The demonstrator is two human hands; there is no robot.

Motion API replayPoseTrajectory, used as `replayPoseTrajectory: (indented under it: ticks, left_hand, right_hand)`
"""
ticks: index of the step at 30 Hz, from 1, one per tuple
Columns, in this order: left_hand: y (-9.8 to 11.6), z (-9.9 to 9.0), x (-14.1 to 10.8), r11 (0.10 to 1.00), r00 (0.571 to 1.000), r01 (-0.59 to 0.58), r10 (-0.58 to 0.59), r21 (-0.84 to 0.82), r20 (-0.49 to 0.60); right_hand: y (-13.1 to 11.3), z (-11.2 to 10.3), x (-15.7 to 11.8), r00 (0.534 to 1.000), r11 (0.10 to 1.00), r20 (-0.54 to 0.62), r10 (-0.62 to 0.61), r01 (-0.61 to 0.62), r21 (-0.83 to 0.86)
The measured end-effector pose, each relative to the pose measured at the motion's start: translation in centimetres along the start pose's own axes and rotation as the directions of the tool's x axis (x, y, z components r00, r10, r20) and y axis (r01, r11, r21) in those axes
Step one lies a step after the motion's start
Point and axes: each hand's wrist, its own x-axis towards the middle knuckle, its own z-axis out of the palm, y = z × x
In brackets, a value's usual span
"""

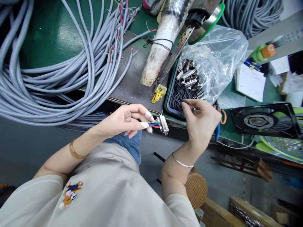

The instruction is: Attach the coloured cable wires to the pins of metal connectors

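Coloured wires (155, 123) run from the fingertips of my left hand (130, 119) into a silver multi-pin connector (163, 124), which hangs just past those fingers. The fingers are pinched on the wires, some of them wearing whitish finger covers. My right hand (201, 121) is over the front of a tray (168, 104), thumb and index finger together on a thin strand (189, 103). In that tray lie small black sleeves (178, 94) and more metal connectors (188, 75), partly under a clear plastic bag (217, 60).
Grey cables (92, 72) with stripped ends cover the left of the bench. A wrapped white tube (161, 47), yellow pieces (158, 94) and a solder reel (213, 23) stand behind. At right are a black fan (265, 120) and a paper pad (251, 82). A woven stool (196, 187) is below.
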Motion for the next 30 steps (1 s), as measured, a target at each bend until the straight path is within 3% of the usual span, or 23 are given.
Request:
replayPoseTrajectory:
  ticks: [4,8,11,16,22,27,30]
  left_hand:
    - [-0.2,0.2,0.7,0.998,0.998,0.001,-0.005,-0.068,-0.065]
    - [-0.4,0.4,1.4,1.000,0.965,0.000,-0.005,-0.018,-0.263]
    - [-0.6,0.7,1.6,0.999,0.939,0.014,-0.002,0.031,-0.343]
    - [-0.8,1.0,1.7,0.996,0.918,0.006,0.030,0.089,-0.394]
    - [-0.8,1.2,1.9,0.996,0.908,0.013,0.027,0.093,-0.418]
    - [-1.1,1.1,1.9,0.995,0.907,0.009,0.033,0.097,-0.419]
    - [-1.2,1.2,1.9,0.994,0.905,-0.009,0.054,0.108,-0.422]
  right_hand:
    - [2.0,1.5,2.0,0.989,0.997,0.145,0.015,-0.003,-0.083]
    - [2.4,2.3,2.4,0.990,0.995,0.140,0.022,-0.008,-0.095]
    - [2.6,2.4,2.3,0.994,0.994,0.106,0.026,-0.015,-0.106]
    - [2.7,2.0,1.7,0.998,0.991,0.038,0.054,-0.049,-0.121]
    - [2.0,1.1,1.9,0.986,0.989,0.161,0.035,-0.010,-0.149]
    - [2.1,1.4,2.4,0.996,0.995,0.063,0.067,-0.062,-0.083]
    - [1.3,1.1,1.7,0.988,0.986,-0.073,0.137,-0.129,0.106]
